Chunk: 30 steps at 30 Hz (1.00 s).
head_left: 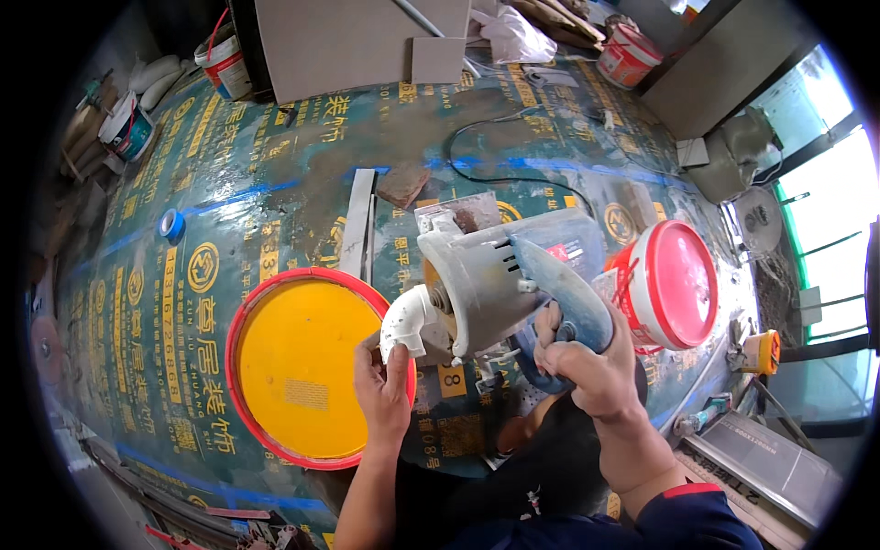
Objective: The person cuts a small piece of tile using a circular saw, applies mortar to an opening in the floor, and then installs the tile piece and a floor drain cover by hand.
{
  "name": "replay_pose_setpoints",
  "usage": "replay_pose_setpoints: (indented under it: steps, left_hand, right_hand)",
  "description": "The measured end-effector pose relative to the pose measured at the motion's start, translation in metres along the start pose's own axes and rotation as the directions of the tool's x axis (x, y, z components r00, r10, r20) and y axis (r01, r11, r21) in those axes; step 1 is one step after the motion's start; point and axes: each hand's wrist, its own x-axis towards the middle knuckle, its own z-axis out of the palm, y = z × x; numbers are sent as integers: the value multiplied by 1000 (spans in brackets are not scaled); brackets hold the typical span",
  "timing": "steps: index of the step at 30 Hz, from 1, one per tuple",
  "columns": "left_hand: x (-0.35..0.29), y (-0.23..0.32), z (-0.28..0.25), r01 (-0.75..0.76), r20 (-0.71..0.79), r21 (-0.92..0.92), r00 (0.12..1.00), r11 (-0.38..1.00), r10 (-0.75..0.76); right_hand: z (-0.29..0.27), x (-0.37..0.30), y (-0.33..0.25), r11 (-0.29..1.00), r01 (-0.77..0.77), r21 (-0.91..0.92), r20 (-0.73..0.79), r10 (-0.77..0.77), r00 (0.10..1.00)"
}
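Note:
My left hand point(380, 399) grips a white plastic pipe elbow point(410, 319) with its thumb and fingers. The other end of the elbow meets the front of a dusty grey-and-blue hand-held power cutter point(486, 275), by its round metal hub. I cannot tell whether the elbow is fixed there. My right hand point(600, 371) is wrapped round the cutter's blue rear handle. The cutter is held in the air, a little right of a large bucket with a yellow lid point(293, 357) and red rim. My left hand overlaps the lid's right edge in view.
Green printed protective sheeting point(202, 302) covers the floor. A white bucket with a red lid point(683, 284) stands at right. Beyond the cutter lie a grey strip point(356, 225), a brick piece point(403, 186) and a black cable point(451, 151). A blue tape roll point(171, 225) lies left.

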Motion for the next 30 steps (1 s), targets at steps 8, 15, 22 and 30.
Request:
replay_pose_setpoints:
  steps: [8, 15, 22, 30]
  left_hand:
    - [0, -15, 2, -78, 3, 41, 997, 996, 78]
    - [0, -19, -1, -100, -44, 74, 994, 992, 103]
    - [3, -13, 0, -107, -54, 200, 991, 974, 119]
    - [-2, -4, 6, -158, -69, 178, 983, 971, 173]
  right_hand:
    - [-1, -23, 1, 996, 26, -80, -21, -28, 999]
    - [15, -37, 1, 991, 81, -107, -47, -87, 995]
    - [20, -32, 10, 982, 72, -175, -24, -77, 997]
    - [21, -24, 10, 976, 21, -217, -9, -24, 1000]
